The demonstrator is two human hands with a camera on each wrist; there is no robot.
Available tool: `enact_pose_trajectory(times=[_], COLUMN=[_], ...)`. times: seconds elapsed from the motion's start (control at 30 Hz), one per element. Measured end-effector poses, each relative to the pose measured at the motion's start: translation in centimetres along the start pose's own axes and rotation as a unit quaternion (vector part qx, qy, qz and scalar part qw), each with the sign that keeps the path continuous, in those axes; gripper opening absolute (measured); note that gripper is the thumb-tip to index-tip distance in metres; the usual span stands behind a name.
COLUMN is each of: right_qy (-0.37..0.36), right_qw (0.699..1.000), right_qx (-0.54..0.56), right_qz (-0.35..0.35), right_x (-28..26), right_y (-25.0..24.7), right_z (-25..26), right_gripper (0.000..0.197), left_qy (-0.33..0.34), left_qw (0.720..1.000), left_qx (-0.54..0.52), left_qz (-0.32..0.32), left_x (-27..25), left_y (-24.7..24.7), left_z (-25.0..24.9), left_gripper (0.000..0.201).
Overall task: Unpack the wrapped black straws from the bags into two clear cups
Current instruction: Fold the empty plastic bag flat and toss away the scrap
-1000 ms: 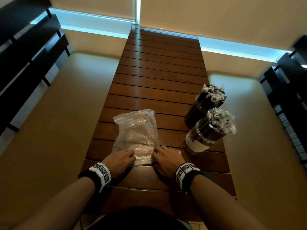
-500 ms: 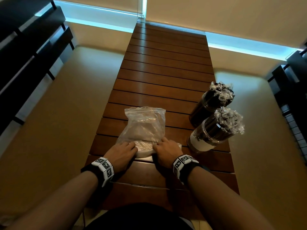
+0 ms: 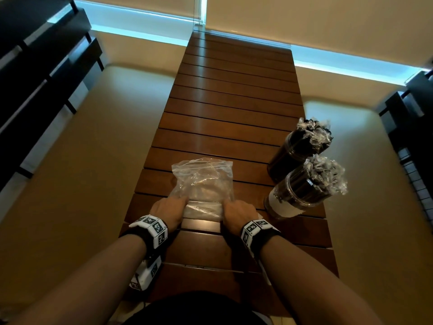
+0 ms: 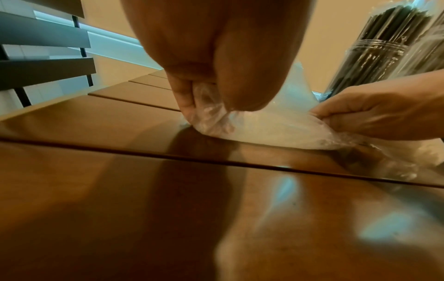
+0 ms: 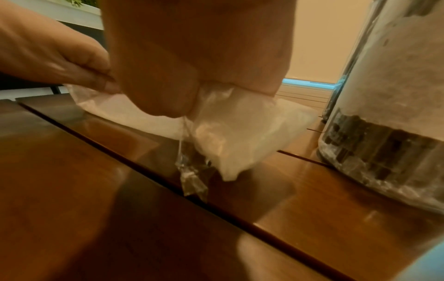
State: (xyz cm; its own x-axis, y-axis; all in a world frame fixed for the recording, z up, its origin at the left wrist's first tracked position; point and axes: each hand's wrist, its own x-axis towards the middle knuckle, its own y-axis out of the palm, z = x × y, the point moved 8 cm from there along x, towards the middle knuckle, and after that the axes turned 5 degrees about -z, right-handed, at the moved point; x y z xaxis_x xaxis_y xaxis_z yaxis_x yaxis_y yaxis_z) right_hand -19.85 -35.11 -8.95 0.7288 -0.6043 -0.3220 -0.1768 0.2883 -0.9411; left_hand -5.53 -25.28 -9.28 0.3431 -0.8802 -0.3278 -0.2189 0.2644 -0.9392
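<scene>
From the head view, we see the clear bag [image 3: 202, 181] lying flat on the slatted wooden surface [image 3: 234, 109], straight ahead of us, its long axis running away from the body and its zip edge at the far end. Our left hand [image 3: 167, 208] and right hand [image 3: 239, 213] sit on the bag's near end, one at each corner, with a fold of plastic between them. Both hands are equally near the bag; the two cups [image 3: 302, 181] packed with wrapped black straws [image 3: 325, 177] stand off to the right, closer to the right hand. We judge the unpacking done and this bag empty, so the coming move is likely folding or rolling it away from us along its length.

In the left wrist view, our left hand [image 4: 216, 57] has fingers [image 4: 185, 98] curled, pinching bunched plastic of the bag [image 4: 276, 121] just above the surface [image 4: 120, 190]; the right hand [image 4: 374, 114] grips the opposite corner, with the straws [image 4: 384, 47] behind it.

In the right wrist view, our right hand [image 5: 192, 57] is curled on the bag [image 5: 235, 133], a loose corner hanging down to the surface [image 5: 120, 209]. The left hand [image 5: 55, 57] pinches the far corner, and the nearer cup [image 5: 389, 133] stands just beside the bag.
</scene>
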Motion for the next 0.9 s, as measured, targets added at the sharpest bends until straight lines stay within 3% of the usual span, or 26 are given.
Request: enact_pose_trajectory(times=[0.2,0.3,0.37,0.43,0.5,0.57,0.67,0.8,0.9], right_qy=[0.043,0.003,-0.087,-0.178,-0.213,-0.215,-0.210,-0.193,-0.111], right_qw=[0.998,0.996,0.990,0.974,0.966,0.969,0.972,0.976,0.992], right_qx=[-0.027,-0.046,-0.069,-0.113,-0.128,-0.106,-0.100,-0.092,-0.048], right_qz=[-0.027,-0.075,-0.092,-0.078,-0.068,-0.049,-0.017,-0.024,-0.043], right_x=[0.7,0.9,1.0,0.6,0.3,-0.1,-0.7,-0.5,0.2], right_y=[-0.3,-1.4,-1.7,-1.4,-1.1,-1.0,-0.6,-1.5,-2.4], right_z=[0.0,0.3,1.4,2.7,3.1,2.4,0.9,1.6,0.9], right_gripper=[0.032,0.024,0.027,0.028,0.027,0.033,0.050,0.028,0.023], left_qy=[-0.067,-0.090,-0.029,0.087,0.180,0.211,0.206,0.174,0.101], left_qw=[0.996,0.991,0.990,0.982,0.963,0.963,0.973,0.981,0.990], left_qx=[-0.021,-0.010,0.020,0.076,0.121,0.092,0.060,0.049,-0.001], left_qz=[-0.048,-0.102,-0.137,-0.151,-0.162,-0.143,-0.084,-0.068,-0.095], left_x=[0.1,-0.1,-0.1,-0.3,-0.9,-1.6,-2.1,-1.9,-1.5], left_y=[0.0,-0.7,-1.5,-1.7,-1.3,-0.8,0.7,0.7,-0.9], left_z=[0.9,1.8,1.0,-0.8,-1.9,-1.6,0.0,1.1,1.5], left_gripper=[0.023,0.032,0.036,0.037,0.033,0.030,0.036,0.039,0.038])
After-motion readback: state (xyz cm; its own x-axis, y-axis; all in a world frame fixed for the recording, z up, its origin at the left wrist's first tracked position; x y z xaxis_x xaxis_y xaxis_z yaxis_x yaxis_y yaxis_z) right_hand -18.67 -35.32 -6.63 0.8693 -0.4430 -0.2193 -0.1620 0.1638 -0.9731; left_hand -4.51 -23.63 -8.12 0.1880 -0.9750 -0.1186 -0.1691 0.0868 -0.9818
